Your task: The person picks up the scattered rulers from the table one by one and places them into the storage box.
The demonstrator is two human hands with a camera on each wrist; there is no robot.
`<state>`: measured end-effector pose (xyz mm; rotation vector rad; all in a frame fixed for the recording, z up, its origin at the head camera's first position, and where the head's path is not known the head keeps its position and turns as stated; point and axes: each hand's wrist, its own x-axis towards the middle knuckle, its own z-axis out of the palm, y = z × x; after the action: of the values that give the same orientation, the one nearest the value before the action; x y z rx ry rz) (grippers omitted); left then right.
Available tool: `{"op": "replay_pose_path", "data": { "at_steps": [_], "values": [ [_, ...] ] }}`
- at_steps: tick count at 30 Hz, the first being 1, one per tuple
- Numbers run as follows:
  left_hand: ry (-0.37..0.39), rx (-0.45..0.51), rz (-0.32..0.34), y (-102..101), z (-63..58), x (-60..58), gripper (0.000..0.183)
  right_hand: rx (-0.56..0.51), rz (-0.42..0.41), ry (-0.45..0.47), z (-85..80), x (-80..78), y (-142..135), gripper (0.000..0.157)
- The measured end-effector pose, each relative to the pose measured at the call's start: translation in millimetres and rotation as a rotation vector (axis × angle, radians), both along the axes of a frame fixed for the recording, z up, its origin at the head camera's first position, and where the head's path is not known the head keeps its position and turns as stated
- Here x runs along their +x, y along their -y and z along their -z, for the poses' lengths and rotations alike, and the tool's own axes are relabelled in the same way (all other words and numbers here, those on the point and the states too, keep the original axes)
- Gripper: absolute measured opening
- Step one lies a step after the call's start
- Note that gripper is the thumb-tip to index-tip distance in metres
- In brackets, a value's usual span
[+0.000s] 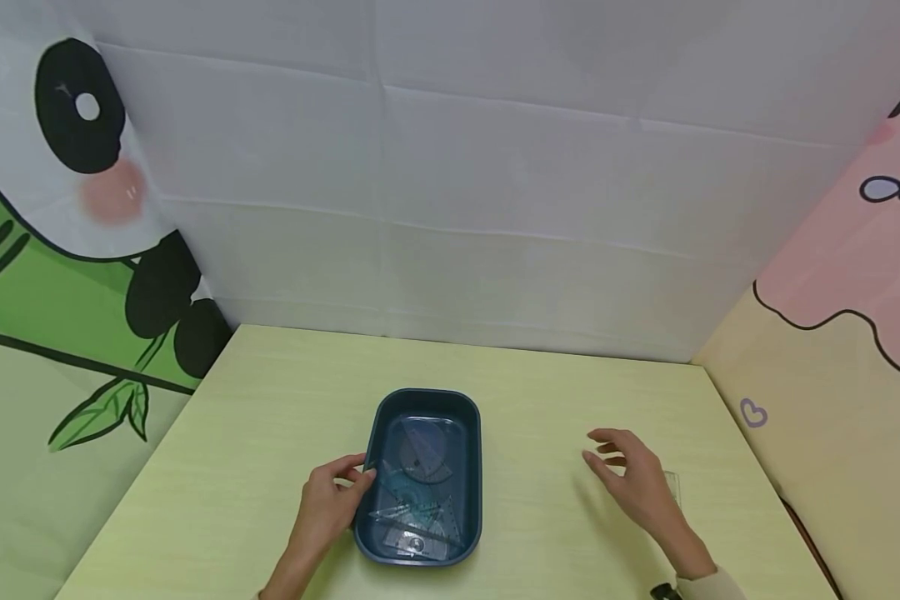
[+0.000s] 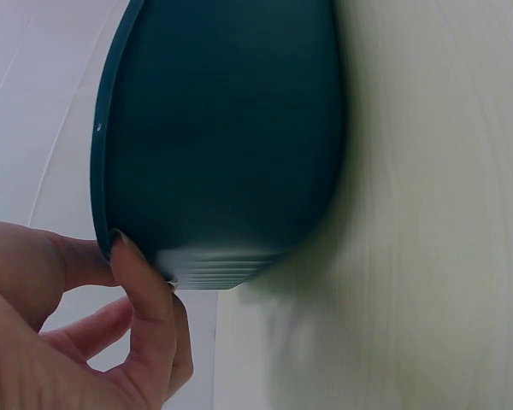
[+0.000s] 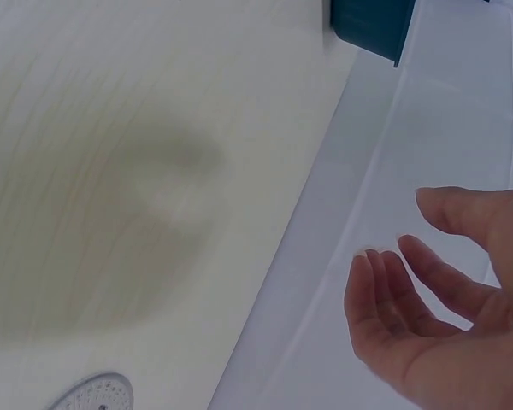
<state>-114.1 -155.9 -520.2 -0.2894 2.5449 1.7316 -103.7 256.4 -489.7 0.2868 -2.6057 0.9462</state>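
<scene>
A dark blue plastic tray stands on the table with several clear drawing tools in it. Among them I make out a round-edged protractor, a teal-tinted piece and set squares, partly overlapping. My left hand pinches the tray's left rim between thumb and fingers, which the left wrist view shows close up. Over the table to the right, my right hand holds nothing, its fingers loosely bent and thumb apart. Partly behind it lies a clear marked piece; a curved, protractor-like edge shows in the right wrist view.
The pale yellow table meets a white cloth backdrop at its far edge. Printed cloth hangs on the left side, and a pink and cream printed panel on the right.
</scene>
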Motion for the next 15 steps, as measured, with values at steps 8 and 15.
{"op": "replay_pose_path", "data": {
  "at_steps": [8, 15],
  "values": [
    [-0.003, -0.017, -0.002, 2, -0.1, 0.3, 0.034, 0.018, 0.033, 0.038, 1.8, 3.2, -9, 0.027],
    [-0.005, -0.027, -0.001, 3, -0.4, 0.7, 0.033, 0.025, 0.066, 0.070, 2.0, 5.9, -15, 0.027]
  ]
}}
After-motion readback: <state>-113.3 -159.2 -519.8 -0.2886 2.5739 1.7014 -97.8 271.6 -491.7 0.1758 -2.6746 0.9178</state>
